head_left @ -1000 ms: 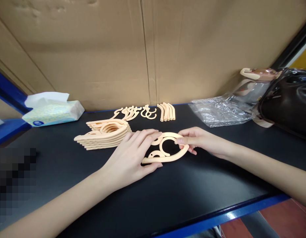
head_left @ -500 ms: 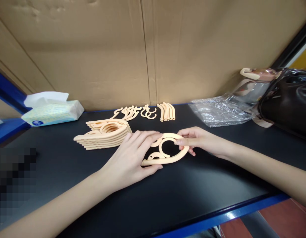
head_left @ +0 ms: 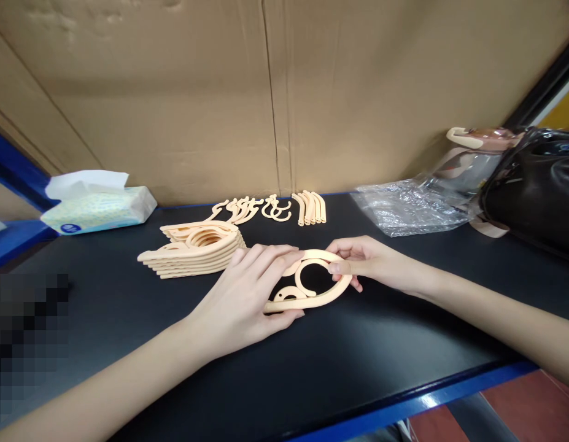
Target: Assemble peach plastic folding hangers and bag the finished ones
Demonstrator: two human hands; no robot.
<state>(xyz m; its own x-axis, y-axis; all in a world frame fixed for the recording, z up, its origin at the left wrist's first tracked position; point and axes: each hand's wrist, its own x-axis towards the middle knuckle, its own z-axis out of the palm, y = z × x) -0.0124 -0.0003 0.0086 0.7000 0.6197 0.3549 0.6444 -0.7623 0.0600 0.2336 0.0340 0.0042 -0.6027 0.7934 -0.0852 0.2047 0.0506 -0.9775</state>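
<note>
A peach plastic hanger piece with a round cut-out is held between both hands just above the black table. My left hand grips its left end, fingers over the top and thumb under the lower bar. My right hand pinches its right curve between thumb and fingers. A stack of several like pieces lies just left of my left hand. Behind it lie small peach hooks and a row of curved peach rods.
A tissue pack sits at the back left. Crumpled clear plastic, a clear bottle with a beige lid and a dark bag fill the back right. A cardboard wall stands behind. The table's blue edge runs in front.
The held piece has tilted up slightly off the table and my left thumb has slid under its lower bar. Both hands have otherwise stayed in place.
</note>
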